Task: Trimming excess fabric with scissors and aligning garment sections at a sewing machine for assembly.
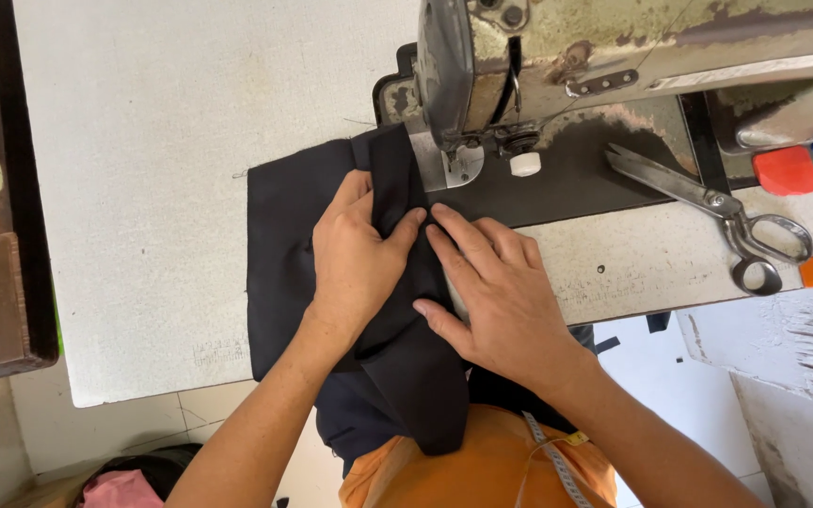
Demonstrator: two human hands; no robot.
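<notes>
Both hands, the left hand and right hand, are pressing flat, fingers spread, on folded black cloth at the counter's near edge, just short of the worn sewing machine's needle, stitching seemingly not yet begun.

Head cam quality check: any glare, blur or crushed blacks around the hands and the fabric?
Head view: even daylight, sharp focus, no motion blur on the left hand or right hand; the black fabric reads nearly flat, its folds barely visible; mild shine on the scissors and sewing machine; soft shadow under the machine head; slight wide-angle stretch at the edges.
</notes>
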